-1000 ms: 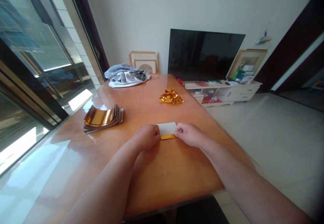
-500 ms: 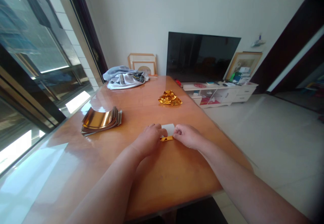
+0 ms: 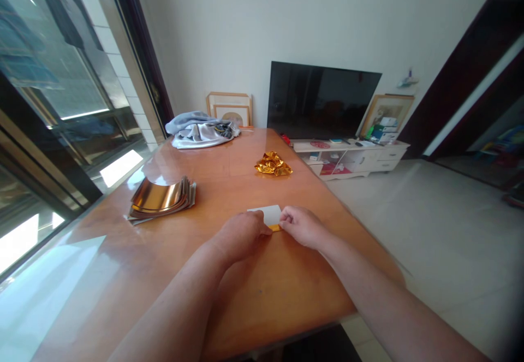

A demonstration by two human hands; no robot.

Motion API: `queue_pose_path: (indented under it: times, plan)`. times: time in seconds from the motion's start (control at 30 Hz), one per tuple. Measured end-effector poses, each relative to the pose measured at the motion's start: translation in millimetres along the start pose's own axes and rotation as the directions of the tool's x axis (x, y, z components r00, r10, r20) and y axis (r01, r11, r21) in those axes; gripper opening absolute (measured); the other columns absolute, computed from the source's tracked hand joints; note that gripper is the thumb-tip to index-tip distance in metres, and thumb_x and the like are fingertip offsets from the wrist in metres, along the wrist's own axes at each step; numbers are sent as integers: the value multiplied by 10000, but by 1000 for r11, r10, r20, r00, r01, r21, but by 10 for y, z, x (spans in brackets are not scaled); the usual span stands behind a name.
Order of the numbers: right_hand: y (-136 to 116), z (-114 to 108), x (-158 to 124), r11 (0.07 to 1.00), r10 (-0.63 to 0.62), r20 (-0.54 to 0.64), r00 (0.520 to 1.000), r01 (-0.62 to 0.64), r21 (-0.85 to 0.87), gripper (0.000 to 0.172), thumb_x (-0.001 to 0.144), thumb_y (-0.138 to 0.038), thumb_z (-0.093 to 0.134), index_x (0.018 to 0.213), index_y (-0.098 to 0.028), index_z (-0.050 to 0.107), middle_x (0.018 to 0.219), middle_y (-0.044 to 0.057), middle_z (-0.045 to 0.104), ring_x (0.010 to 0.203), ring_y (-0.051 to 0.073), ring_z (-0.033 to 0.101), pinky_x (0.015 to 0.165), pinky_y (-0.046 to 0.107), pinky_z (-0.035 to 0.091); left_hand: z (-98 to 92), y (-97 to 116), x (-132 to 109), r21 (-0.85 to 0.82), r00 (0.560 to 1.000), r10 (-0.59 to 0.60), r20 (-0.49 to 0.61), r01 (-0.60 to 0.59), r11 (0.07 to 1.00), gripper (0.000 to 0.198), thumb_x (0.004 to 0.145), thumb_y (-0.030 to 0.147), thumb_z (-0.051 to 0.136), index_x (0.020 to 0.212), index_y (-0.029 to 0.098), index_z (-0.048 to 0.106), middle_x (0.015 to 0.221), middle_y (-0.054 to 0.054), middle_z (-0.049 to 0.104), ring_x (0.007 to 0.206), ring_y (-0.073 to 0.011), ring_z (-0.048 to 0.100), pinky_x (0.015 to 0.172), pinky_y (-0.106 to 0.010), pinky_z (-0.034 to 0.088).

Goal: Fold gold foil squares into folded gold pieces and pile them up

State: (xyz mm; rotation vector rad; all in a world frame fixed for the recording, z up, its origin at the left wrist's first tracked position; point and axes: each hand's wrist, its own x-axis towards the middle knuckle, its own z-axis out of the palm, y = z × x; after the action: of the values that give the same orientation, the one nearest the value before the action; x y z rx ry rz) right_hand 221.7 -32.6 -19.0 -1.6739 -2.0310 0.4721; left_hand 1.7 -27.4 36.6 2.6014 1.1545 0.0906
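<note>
a small rectangular white-and-gold paper sheet (image 3: 270, 214) is seen lying flat on the glossy orange-brown wooden table (image 3: 266, 291), near the middle of its width and close to the person. its white face is turned up, and a narrow gold strip is folded along its near edge. the left hand (image 3: 241, 235) is laid over the sheet's left part with the fingers curled and the fingertips pressed down on the gold strip; whether anything is pinched under it cannot be told. the right hand (image 3: 302, 225) is closed at the sheet's right end, with the strip pinched between thumb and forefinger. the two hands are set just beside each other, with a small part of the sheet showing between them.

a curved stack of shiny gold foil sheets (image 3: 161, 199) is placed to the left, well apart from the hands. a crumpled gold foil piece (image 3: 273, 164) is seen farther up the table, and a bunched grey cloth (image 3: 198, 129) is left at the far end. beyond the table, a black flat television (image 3: 321, 100) is stood on a low white cabinet (image 3: 360, 154), and wooden picture frames (image 3: 229, 108) are leaned against the wall.
</note>
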Motion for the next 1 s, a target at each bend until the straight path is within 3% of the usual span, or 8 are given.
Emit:
queue_pose_path:
  times: [0.17, 0.33, 0.4, 0.47, 0.53, 0.6, 0.77, 1.0]
  plan:
    - [39, -43, -3, 995, -10, -79, 997, 3, -97, 93, 856, -193, 563, 864, -211, 653, 908, 21, 682, 801, 148, 600, 662, 231, 399, -41, 53, -42, 127, 998, 61, -3, -60, 990, 258, 909, 229, 486, 919, 229, 744, 1037, -74, 698, 908, -223, 626, 808, -295, 441]
    - [-117, -158, -112, 964, -57, -69, 996, 37, -264, 267, 947, -216, 448, 1043, -209, 697, 1054, 78, 712, 984, 195, 633, 860, 295, 459, -35, 54, -43, 196, 997, 76, -9, -72, 978, 274, 926, 257, 483, 953, 230, 755, 1054, -88, 693, 889, -225, 627, 809, -315, 436]
    - [-242, -151, -200, 940, -145, -15, 989, 133, -313, 375, 963, -225, 423, 1269, -193, 637, 1271, 110, 667, 1206, 221, 574, 1033, 346, 406, -22, 43, -38, 196, 996, 85, -20, -80, 977, 296, 941, 266, 466, 1001, 235, 754, 1067, -93, 692, 909, -228, 626, 822, -320, 437]
    - [-366, -106, -299, 925, -176, 74, 982, 191, -329, 460, 994, -254, 363, 1405, -168, 549, 1476, 122, 530, 1395, 236, 432, 1150, 400, 309, -7, 30, -36, 204, 995, 101, -29, -93, 975, 313, 947, 259, 454, 1060, 251, 746, 1070, -91, 690, 914, -229, 624, 822, -326, 438]
    - [-465, -47, -391, 920, -163, 192, 968, 219, -324, 510, 1018, -333, 325, 1457, -140, 499, 1542, 137, 448, 1458, 251, 349, 1202, 458, 226, 5, 21, -37, 221, 993, 116, -29, -107, 969, 312, 941, 259, 465, 1085, 263, 741, 1058, -90, 687, 910, -232, 623, 819, -334, 440]
    - [-521, -3, -464, 926, -113, 226, 967, 185, -328, 588, 1027, -436, 303, 1503, -119, 436, 1577, 152, 383, 1491, 267, 287, 1226, 512, 141, 12, 17, -42, 236, 993, 116, -25, -107, 966, 303, 940, 289, 475, 1074, 260, 745, 1040, -95, 681, 902, -237, 625, 814, -342, 444]
    - [-503, 3, -556, 919, -65, 225, 972, 146, -365, 703, 1012, -575, 256, 1552, -136, 355, 1609, 133, 306, 1526, 273, 182, 1226, 556, -34, 30, -6, -50, 259, 993, 114, -29, -103, 960, 318, 946, 324, 461, 1046, 271, 759, 1047, -107, 673, 913, -263, 630, 807, -378, 453]
    - [-402, -37, -645, 891, -44, 151, 987, 107, -441, 754, 989, -638, 261, 1548, -144, 368, 1602, 148, 314, 1531, 314, 139, 1194, 607, -99, 59, -66, -34, 187, 995, 101, -18, -96, 978, 347, 964, 321, 431, 1099, 303, 750, 1139, -106, 660, 992, -264, 627, 851, -389, 442]
